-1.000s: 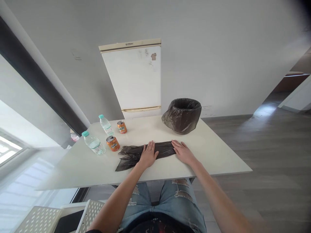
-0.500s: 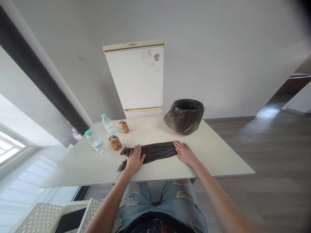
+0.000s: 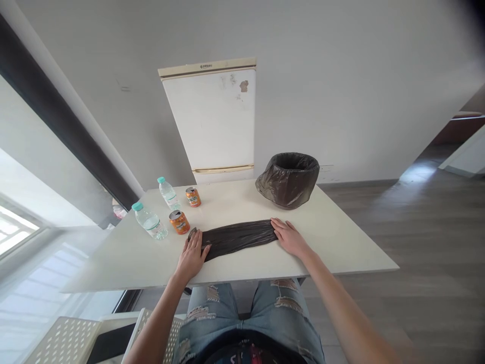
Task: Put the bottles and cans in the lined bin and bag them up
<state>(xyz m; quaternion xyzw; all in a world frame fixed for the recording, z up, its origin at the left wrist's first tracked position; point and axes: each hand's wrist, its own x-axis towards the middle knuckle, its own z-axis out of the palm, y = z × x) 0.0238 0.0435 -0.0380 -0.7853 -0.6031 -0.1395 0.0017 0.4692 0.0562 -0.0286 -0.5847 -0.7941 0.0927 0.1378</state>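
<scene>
A dark plastic bag (image 3: pixel 238 236) lies flattened in a long strip across the white table (image 3: pixel 333 237). My left hand (image 3: pixel 192 255) rests flat on its left end, fingers spread, covering that end. My right hand (image 3: pixel 290 237) presses flat on the bag's right end. Neither hand grips anything. A small bin lined with a dark bag (image 3: pixel 288 179) stands behind my right hand, at the back of the table.
Two water bottles (image 3: pixel 149 221) (image 3: pixel 167 193) and two orange cans (image 3: pixel 179 222) (image 3: pixel 193 196) stand at the table's left. A white fridge (image 3: pixel 212 119) is behind the table. White perforated chairs (image 3: pixel 60 344) are at the lower left. Grey floor lies to the right.
My left hand has slid left along the bag to its far end, smoothing it into a flatter, straighter strip. My right hand has stayed on the right end.
</scene>
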